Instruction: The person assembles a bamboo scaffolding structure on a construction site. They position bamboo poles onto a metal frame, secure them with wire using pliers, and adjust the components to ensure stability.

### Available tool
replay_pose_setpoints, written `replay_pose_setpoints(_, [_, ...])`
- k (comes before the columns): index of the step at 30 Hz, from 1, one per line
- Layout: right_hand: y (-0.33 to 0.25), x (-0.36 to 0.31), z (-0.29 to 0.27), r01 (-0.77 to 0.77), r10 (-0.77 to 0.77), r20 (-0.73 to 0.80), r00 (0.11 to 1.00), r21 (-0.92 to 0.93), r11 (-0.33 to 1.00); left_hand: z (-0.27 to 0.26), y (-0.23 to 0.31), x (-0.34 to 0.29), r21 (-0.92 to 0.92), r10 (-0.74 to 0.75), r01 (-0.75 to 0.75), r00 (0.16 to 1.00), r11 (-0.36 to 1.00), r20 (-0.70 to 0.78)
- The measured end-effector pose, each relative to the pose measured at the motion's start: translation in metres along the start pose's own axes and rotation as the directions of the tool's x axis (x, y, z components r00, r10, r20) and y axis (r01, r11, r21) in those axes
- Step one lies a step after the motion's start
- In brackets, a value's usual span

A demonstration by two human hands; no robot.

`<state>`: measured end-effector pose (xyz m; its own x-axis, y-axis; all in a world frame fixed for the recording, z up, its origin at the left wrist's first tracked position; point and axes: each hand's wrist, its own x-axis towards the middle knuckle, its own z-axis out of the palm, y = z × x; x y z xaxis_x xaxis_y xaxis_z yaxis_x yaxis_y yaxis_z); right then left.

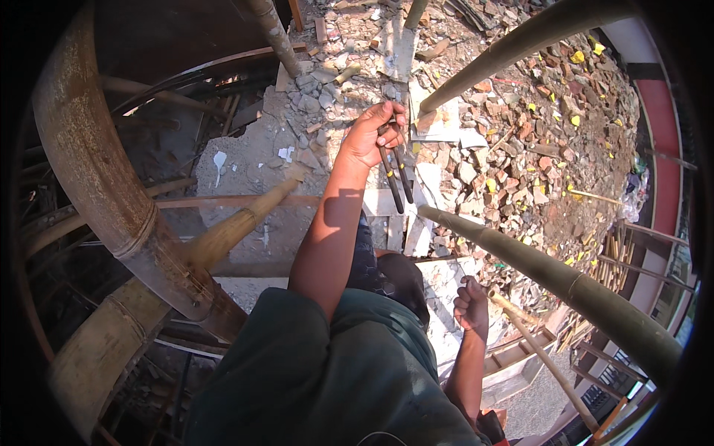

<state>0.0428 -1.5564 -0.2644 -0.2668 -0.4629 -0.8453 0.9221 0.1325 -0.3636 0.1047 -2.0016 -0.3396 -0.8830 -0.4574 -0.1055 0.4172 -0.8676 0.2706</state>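
My left hand (372,135) is raised in front of me, closed around the upper end of a pair of pliers (388,172). The two dark handles, each with a yellow band, hang downward and stand slightly apart. Fingers cover the jaws of the tool. Lower and to the right, my right hand (470,305) is curled with its fingers pressed together; whatever it holds, if anything, is too small to make out. It is close to the end of a thin bamboo pole (513,306) and left of a thick slanting bamboo pole (554,276).
A thick bamboo pole (97,141) curves down on my left, crossing another bamboo pole (245,223). A further pole (520,52) slants at the upper right. Broken brick rubble (535,141) covers the ground below. Beside it lies a broken concrete slab (245,160).
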Motion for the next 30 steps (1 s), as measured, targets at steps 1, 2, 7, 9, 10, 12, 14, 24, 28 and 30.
replay_pose_setpoints(1, [0.002,-0.001,-0.004,-0.007,-0.002,-0.075,0.997,-0.125,0.992,0.006,-0.001,-0.001,0.005,0.009,-0.009,1.0,1.0,-0.007])
replay_pose_setpoints(2, [0.007,-0.003,-0.007,-0.02,-0.008,-0.114,0.993,-0.242,0.97,0.012,-0.001,-0.002,0.077,-0.001,0.004,0.999,0.997,-0.039])
replay_pose_setpoints(7, [0.015,0.001,-0.016,0.027,-0.216,-0.199,0.956,-0.673,0.739,0.051,-0.013,-0.006,0.485,0.046,0.092,0.963,0.87,-0.266])
replay_pose_setpoints(9, [0.02,0.003,-0.011,0.126,-0.378,-0.01,0.926,-0.935,0.332,0.071,-0.021,-0.007,0.622,0.189,0.118,0.894,0.774,-0.406])
replay_pose_setpoints(10, [0.023,0.004,-0.006,0.188,-0.465,0.169,0.869,-0.982,-0.006,0.081,-0.024,-0.006,0.683,0.278,0.128,0.848,0.719,-0.451])
replay_pose_setpoints(12, [0.03,0.001,0.007,0.134,-0.321,0.146,0.936,-0.989,-0.061,0.098,-0.029,-0.009,0.711,0.347,0.109,0.815,0.695,-0.464])
replay_pose_setpoints(14, [0.037,-0.008,0.024,0.152,-0.27,0.209,0.94,-0.964,-0.218,0.111,-0.024,-0.014,0.74,0.418,0.024,0.812,0.673,-0.407])
replay_pose_setpoints(24, [-0.001,-0.087,0.104,0.567,-0.184,0.596,0.781,-0.802,-0.189,0.071,0.087,-0.003,0.504,0.295,0.022,0.789,0.863,-0.539])
replay_pose_setpoints(28, [0.0,-0.096,0.124,0.743,-0.26,0.739,0.621,-0.661,-0.104,0.03,0.109,0.039,0.435,0.149,0.178,0.771,0.883,-0.619])
replay_pose_setpoints(30, [0.0,-0.092,0.129,0.765,-0.393,0.748,0.535,-0.626,-0.15,0.017,0.101,0.066,0.341,0.049,0.211,0.785,0.916,-0.618])
